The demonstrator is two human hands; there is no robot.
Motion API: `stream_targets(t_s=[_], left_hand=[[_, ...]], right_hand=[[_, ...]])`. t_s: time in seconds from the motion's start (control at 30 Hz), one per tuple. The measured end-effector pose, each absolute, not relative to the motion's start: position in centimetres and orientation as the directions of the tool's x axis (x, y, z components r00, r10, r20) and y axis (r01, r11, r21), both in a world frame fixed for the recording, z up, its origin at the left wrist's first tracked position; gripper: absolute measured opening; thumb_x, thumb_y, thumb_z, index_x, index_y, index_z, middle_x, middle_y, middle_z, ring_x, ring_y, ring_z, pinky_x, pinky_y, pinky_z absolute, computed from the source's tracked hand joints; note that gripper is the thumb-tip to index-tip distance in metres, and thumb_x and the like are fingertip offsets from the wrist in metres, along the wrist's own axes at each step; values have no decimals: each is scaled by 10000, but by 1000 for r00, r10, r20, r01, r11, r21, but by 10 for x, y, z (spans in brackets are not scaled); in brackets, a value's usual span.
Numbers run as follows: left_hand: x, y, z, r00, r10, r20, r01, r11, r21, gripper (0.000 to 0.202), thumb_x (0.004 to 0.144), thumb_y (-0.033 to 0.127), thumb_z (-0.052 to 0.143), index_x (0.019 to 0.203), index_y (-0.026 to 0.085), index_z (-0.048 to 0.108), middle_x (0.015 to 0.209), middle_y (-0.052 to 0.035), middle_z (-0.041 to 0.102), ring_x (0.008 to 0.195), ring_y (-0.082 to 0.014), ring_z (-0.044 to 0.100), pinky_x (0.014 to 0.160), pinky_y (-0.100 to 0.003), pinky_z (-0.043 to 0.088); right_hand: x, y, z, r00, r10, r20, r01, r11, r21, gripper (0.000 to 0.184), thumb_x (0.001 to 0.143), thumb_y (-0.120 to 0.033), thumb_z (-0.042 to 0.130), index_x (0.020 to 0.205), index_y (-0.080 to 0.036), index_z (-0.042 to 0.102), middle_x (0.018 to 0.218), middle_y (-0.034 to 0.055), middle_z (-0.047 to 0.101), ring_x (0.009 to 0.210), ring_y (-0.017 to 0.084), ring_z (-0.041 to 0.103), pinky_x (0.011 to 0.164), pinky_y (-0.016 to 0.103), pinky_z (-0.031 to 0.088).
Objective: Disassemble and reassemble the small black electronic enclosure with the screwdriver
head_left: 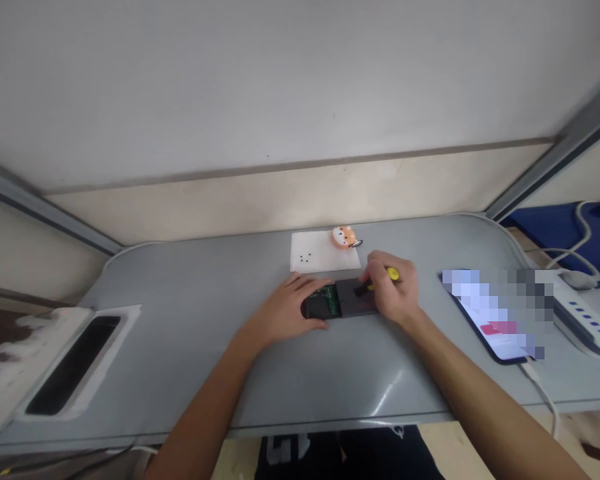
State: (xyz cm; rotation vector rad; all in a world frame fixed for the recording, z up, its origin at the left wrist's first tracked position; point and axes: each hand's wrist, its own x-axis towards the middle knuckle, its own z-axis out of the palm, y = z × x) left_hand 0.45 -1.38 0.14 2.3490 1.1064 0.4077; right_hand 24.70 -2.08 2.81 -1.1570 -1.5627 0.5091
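A small black device (353,298) with a green circuit board (330,301) showing at its open left end lies on the grey mat (205,320). My left hand (293,308) rests flat against the device's left end, fingers curled round it. My right hand (393,288) is closed on a yellow-handled screwdriver (391,274), whose dark shaft points down at the device's top. Behind the device lies a white sheet (323,252) with a few tiny dark screws (305,259) on it.
An orange and white animal-shaped charm (344,236) sits at the sheet's far right corner. A phone (495,320) with a cable lies at the right, beside a white power strip (580,310). A white tray (75,363) with a dark slot sits at the left.
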Motion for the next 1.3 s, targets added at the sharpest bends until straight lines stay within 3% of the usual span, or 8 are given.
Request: stream_targets(t_s=[0.17,0.37,0.7,0.83,0.97,1.13,1.23,1.3], left_hand=[[4,-14,6,604,796,42,650,-523,552,781,774,422,894,1471,329,552,1426,-46,618,1355,-292,512,1189,-478,436],[4,-15,6,627,776,69,650,-570,502,754,806,415,871,1478,308,547,1441,-58,616,1357,-310,503,1188,-514,435],[21,-21,-13,677,714,175,597,-673,437,525,975,415,695,1470,314,552,1480,-53,585,1385,-286,483,1182,-504,431],[23,-20,-12,671,723,164,601,-660,450,499,963,384,718,1435,305,577,1454,-43,608,1346,-266,516,1163,-471,442],[18,-16,-9,648,741,175,614,-645,455,430,929,324,753,1338,270,630,1407,-47,638,1334,-266,525,1158,-464,437],[12,-11,-8,631,751,195,614,-637,467,371,896,297,778,1248,266,666,1361,-39,669,1300,-258,556,1147,-461,438],[11,-10,-9,641,739,208,600,-651,465,300,916,316,756,1208,284,691,1370,-28,667,1298,-252,565,1147,-458,430],[10,-9,-9,645,732,219,597,-661,454,254,919,322,749,1165,280,704,1378,-27,665,1289,-252,574,1136,-457,435]], right_hand=[[261,-13,30,198,899,390,353,306,-884,359,856,-261,469,506,-207,529,498,-16,474,513,128,459,519,283,328],[266,-9,28,256,864,434,334,343,-878,354,865,-250,472,524,-206,554,515,-19,501,518,123,467,519,276,335],[255,-12,20,41,865,500,434,436,-789,406,973,-265,468,583,-195,553,557,-20,526,547,116,489,577,283,362],[256,-11,21,19,876,483,447,425,-787,390,991,-280,486,618,-198,564,568,-23,528,563,119,492,585,283,369],[253,-10,17,8,883,470,426,422,-800,174,984,-327,576,857,-216,621,724,-18,604,651,136,537,655,289,416],[244,-11,11,-7,872,489,281,471,-836,155,1000,-333,594,1126,-251,560,978,25,607,843,175,582,815,343,464],[239,-9,14,-96,877,471,64,478,-876,206,1060,-335,472,1201,-264,604,1082,60,599,916,192,584,874,379,457],[234,-4,17,-128,881,455,-126,440,-889,247,1067,-350,445,1209,-269,631,1025,60,607,920,205,575,882,388,448]])
